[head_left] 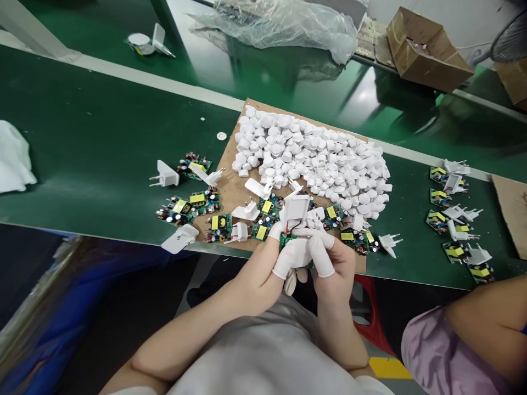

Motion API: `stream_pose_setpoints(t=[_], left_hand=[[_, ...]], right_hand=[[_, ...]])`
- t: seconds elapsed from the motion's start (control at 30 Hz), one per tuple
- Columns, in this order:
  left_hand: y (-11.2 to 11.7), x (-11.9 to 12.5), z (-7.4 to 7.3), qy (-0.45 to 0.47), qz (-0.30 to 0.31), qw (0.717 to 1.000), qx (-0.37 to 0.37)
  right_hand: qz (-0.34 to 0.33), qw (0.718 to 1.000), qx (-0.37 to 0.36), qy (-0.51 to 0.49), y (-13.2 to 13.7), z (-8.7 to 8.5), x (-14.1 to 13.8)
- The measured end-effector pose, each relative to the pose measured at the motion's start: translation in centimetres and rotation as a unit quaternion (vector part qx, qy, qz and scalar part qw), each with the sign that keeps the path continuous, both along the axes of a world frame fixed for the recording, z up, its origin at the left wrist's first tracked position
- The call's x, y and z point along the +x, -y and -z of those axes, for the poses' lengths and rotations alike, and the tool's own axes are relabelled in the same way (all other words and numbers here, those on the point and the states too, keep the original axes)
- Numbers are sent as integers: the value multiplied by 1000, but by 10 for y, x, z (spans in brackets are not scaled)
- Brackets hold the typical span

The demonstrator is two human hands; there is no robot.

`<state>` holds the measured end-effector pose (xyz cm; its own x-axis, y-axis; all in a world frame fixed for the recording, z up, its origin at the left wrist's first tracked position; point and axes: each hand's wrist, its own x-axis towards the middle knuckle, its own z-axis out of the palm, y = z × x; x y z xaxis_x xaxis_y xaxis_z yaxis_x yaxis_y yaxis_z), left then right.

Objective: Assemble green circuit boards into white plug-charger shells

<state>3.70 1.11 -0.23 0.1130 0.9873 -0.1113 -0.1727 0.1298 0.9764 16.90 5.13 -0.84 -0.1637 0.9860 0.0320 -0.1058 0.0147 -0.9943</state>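
My left hand [267, 269] and my right hand [335, 263], both with white finger cots, meet at the table's near edge and pinch one green circuit board [288, 240]. Thin wires join the board to a white plug housing [295, 208] that stands just above it. Right behind the hands lie several more green boards [206, 202] and white plug housings [168, 174] on a brown cardboard sheet [230, 186]. A large heap of small white plastic caps [313, 159] covers the far part of that sheet.
The green belt table [82, 153] stretches left, with a white cloth [14, 159] at its left edge. Another person's arm and pink sleeve [453, 340] sit at lower right, near more boards and plugs [453, 219]. A clear plastic bag [280, 22] and cardboard box [424, 46] stand behind.
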Motion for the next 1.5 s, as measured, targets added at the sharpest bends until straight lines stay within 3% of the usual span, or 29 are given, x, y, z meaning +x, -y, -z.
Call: stream_pose_setpoints(t=[0.2,0.37,0.57,0.77,0.87,0.97,1.07,1.23,1.5], left_hand=[[4,1,11,8,7,1000,14],[11,3,22,31,-65,996,-49],[13,3,10,39,-88,994,-53],[12,2,7,30,-83,996,-8],[10,4,4,43,-99,993,-53],[10,6,2,54,-108,989,-90],[11,8,-1,94,-91,985,-110],[11,4,-5,161,-37,977,-138],[14,-10,-12,155,56,985,-46]], right_hand=[[18,1000,-6,5,4,-3,0],[-59,997,15,44,11,5,8],[-114,989,55,78,11,-2,18],[-157,982,59,81,7,-7,29],[-176,982,37,60,5,-5,29],[-132,988,50,64,7,-2,23],[-109,991,51,66,8,-1,18],[-149,987,27,49,7,-4,23],[-136,989,-16,-53,10,-13,21]])
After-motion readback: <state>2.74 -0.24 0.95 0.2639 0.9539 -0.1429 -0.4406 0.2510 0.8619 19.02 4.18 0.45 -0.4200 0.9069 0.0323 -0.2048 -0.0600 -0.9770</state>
